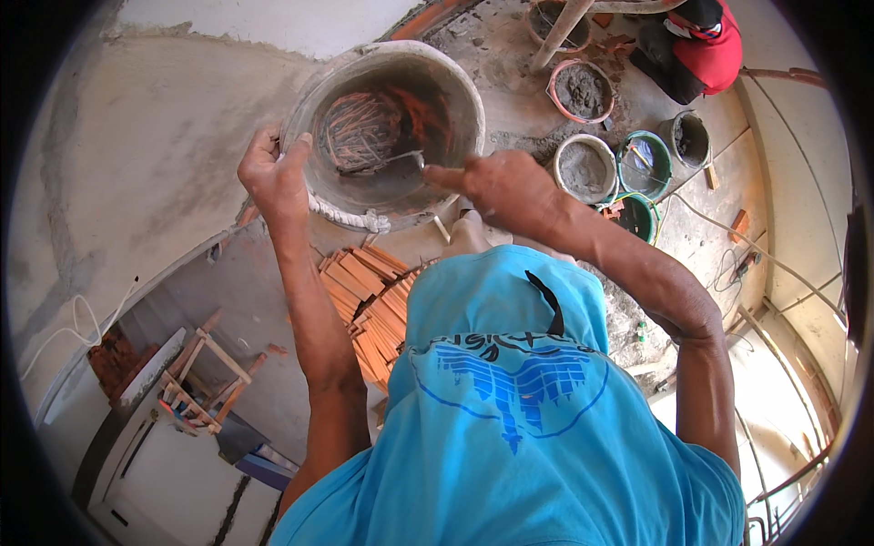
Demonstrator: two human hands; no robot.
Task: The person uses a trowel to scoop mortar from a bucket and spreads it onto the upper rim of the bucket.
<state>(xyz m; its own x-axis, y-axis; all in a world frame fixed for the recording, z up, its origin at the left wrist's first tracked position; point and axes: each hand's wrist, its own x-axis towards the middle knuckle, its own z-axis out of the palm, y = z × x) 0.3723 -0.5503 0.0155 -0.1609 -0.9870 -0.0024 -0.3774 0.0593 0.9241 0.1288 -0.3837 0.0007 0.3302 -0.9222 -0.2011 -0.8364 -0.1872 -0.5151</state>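
A large cement-smeared bucket (pixel 469 100) is tipped so that its mouth faces me. My left hand (pixel 278 173) is closed on its left rim, thumb over the edge. A twisted whitish rope handle (pixel 350 215) hangs along the near rim. Inside, the wall is coated with grey residue, and orange-brown scratched patches show on the bottom. My right hand (pixel 505 187) is closed at the right side of the mouth, index finger stretched forward. From it a thin bent metal neck (pixel 405 156) reaches into the bucket, seemingly a trowel's; its handle is hidden in my fist.
Stacked orange-brown tiles or bricks (pixel 360 296) lie below the bucket. Right of it stand a white bucket (pixel 585 170), a teal bucket (pixel 645 164) and a pink-rimmed bucket of mortar (pixel 581 91). A person in red (pixel 708 55) crouches at the far right. A wooden stool (pixel 208 378) stands lower left.
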